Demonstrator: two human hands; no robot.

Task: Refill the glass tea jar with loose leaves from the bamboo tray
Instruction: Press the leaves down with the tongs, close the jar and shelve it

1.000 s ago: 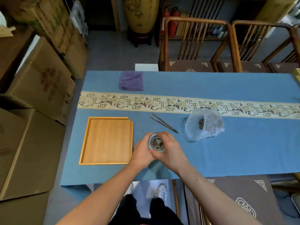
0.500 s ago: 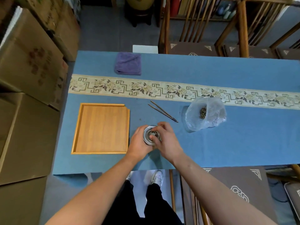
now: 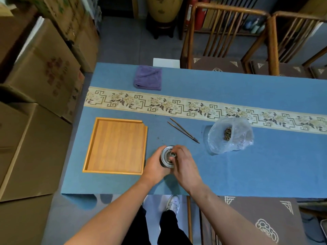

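Note:
The glass tea jar [image 3: 166, 156] stands upright on the blue tablecloth near the front edge, seen from above with its glass lid and knob on top. My left hand [image 3: 154, 165] wraps around the jar's left side. My right hand [image 3: 184, 163] covers the right side, its fingertips on the lid's knob. The bamboo tray [image 3: 115, 145] lies flat just left of the jar, and no leaves show on it. Dark leaves sit inside the jar, mostly hidden by the lid and my hands.
Thin wooden tongs [image 3: 183, 130] lie behind the jar. A clear plastic bag [image 3: 230, 135] holding some tea leaves rests to the right. A folded purple cloth [image 3: 148, 77] is at the back. Cardboard boxes [image 3: 44, 71] stand left; wooden chairs [image 3: 228, 38] stand behind the table.
The jar's mouth showed open with leaves a second ago; now the lid sits on it under my right fingers. My head has shifted, so the view has moved slightly.

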